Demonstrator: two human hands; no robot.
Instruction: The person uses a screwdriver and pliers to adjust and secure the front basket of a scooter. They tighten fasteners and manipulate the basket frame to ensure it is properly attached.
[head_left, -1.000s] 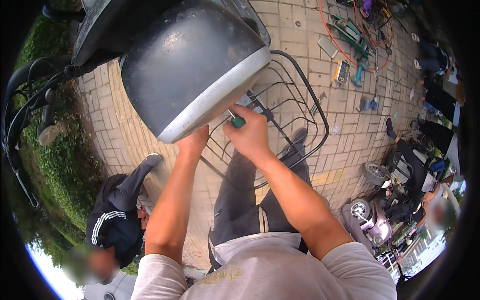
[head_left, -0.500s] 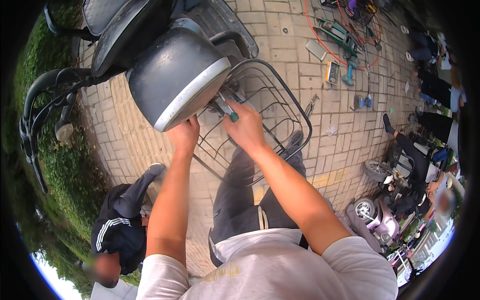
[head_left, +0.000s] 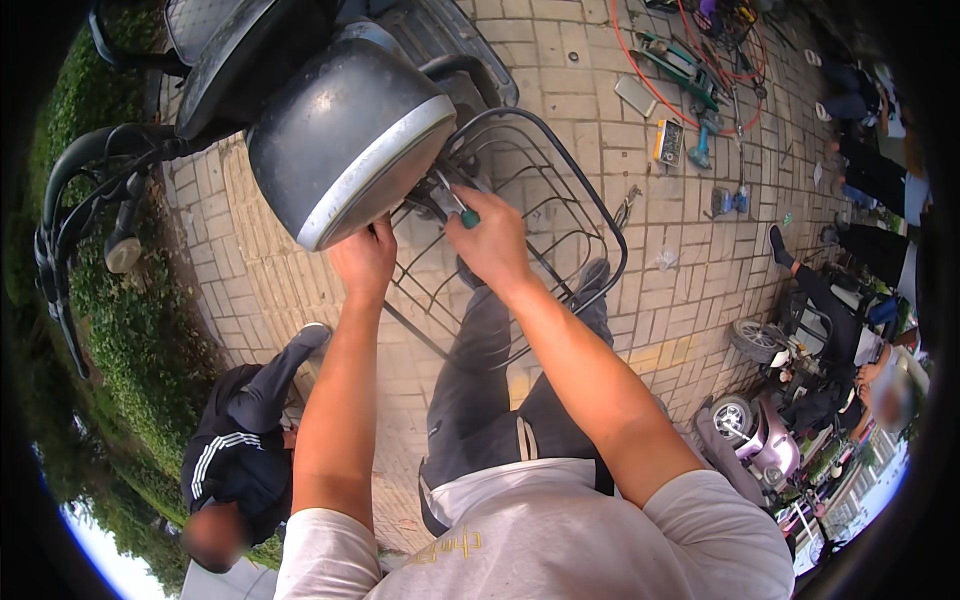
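A scooter's rounded dark case (head_left: 330, 130) with a pale rim (head_left: 385, 170) juts out before me. My left hand (head_left: 362, 258) reaches up beneath that rim; its fingertips are hidden behind it. In my right hand (head_left: 488, 238) is a screwdriver (head_left: 470, 216) with a green handle and a thin metal shaft. The shaft points up and left into dark metal parts (head_left: 430, 195) under the case, where its tip is hard to make out. Beside and below these parts spreads a black wire basket (head_left: 560, 180), whose bars pass near both hands.
Handlebars (head_left: 75, 200) curve out at the left by a hedge. On the paving at the upper right lie a teal power drill (head_left: 700, 150), a yellow-and-black box (head_left: 668, 143) and an orange hose (head_left: 640, 85). A person (head_left: 240, 450) is at lower left; others with parked scooters are at right.
The screwdriver and my right hand sit slightly higher, and the handle has tilted. My left hand stays under the rim. The case appears shifted a little up and left.
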